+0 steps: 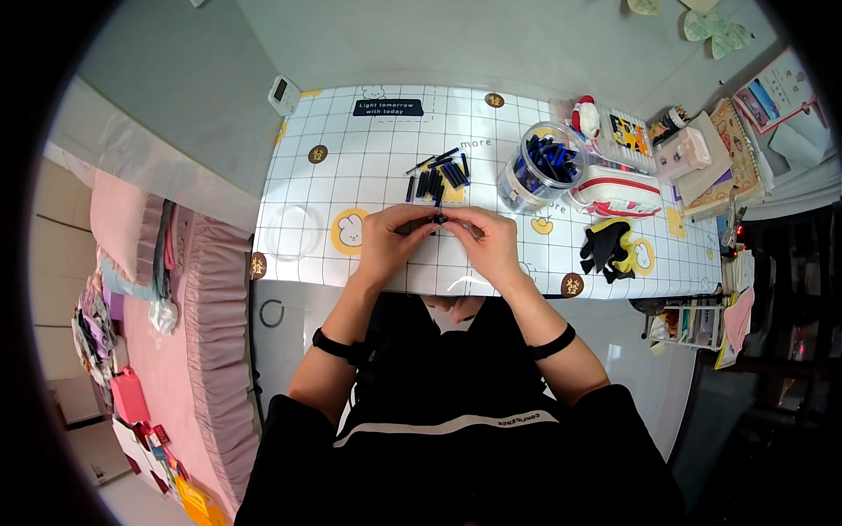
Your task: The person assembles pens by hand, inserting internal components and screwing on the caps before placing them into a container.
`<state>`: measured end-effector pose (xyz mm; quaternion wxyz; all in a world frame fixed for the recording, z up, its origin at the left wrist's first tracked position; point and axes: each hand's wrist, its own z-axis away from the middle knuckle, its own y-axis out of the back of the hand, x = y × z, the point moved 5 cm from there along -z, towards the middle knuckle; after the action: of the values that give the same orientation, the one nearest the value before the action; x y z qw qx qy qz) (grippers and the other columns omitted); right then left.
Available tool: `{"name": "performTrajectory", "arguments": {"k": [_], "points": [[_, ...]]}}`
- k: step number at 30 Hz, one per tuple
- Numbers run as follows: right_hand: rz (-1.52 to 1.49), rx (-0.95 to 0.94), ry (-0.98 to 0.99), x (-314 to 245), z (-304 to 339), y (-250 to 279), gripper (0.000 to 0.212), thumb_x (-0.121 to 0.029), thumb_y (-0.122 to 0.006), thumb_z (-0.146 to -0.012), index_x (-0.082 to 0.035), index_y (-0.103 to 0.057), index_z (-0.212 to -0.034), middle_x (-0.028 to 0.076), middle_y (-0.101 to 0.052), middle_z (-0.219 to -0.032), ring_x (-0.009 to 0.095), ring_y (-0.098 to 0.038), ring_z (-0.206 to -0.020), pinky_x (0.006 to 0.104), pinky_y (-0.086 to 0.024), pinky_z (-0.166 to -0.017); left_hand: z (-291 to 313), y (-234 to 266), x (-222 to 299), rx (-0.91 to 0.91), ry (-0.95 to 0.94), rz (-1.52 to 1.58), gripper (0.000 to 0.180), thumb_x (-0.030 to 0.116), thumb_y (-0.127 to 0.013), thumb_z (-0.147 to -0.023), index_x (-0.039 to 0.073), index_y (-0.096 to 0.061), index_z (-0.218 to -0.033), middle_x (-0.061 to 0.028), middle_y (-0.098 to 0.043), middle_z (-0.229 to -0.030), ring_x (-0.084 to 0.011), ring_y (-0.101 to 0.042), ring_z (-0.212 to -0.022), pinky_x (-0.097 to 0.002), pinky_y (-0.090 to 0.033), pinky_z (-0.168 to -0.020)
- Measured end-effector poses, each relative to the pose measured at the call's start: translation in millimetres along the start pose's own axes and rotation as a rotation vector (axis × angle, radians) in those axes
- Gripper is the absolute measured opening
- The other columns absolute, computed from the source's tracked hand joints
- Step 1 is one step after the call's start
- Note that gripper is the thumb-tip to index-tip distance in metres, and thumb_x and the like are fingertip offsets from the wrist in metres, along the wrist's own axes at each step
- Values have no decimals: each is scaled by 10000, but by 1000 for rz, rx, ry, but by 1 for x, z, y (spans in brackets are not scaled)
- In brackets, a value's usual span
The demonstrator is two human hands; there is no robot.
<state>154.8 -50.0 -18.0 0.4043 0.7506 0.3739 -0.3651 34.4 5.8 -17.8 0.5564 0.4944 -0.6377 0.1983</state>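
Observation:
My left hand (pixel 389 240) and my right hand (pixel 488 245) meet over the front middle of the table, both closed in a pinch. Between their fingertips is a small dark tube, which looks like an ink cartridge (pixel 439 216); the fingers cover much of it. Just beyond my hands lies a loose group of similar dark blue and black ink cartridges (pixel 430 182), several side by side and a few at an angle. To the right stands a clear plastic jar (pixel 519 195) holding many more of them, with its top uncovered. A round transparent lid (pixel 294 233) rests flat at the table's left side.
A white pencil case with red trim (pixel 621 193) lies right of the jar, with black and yellow gloves (pixel 607 249) in front. Stationery and books (pixel 728 158) crowd the right end. A small white timer (pixel 282 95) is at the back left corner. A pink bed (pixel 167 351) stands left.

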Motion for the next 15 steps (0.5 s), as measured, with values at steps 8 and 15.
{"name": "performTrajectory", "arguments": {"k": [8, 15], "points": [[34, 1, 61, -1, 1, -2, 180, -10, -590, -655, -47, -583, -831, 68, -588, -739, 137, -555, -576, 198, -415, -463, 0, -1, 0, -20, 30, 138, 144, -41, -610, -633, -17, -576, -771, -63, -571, -752, -113, -551, -682, -198, -458, -613], [49, -8, 75, -5, 0, -3, 176, -14, -592, -655, -41, -578, -828, 64, -584, -720, 138, -557, -575, 200, -420, -461, 0, -1, -3, -48, 29, 149, 124, -48, -615, -625, -19, -573, -739, -55, -560, -738, -109, -548, -666, -199, -464, -606]]}}
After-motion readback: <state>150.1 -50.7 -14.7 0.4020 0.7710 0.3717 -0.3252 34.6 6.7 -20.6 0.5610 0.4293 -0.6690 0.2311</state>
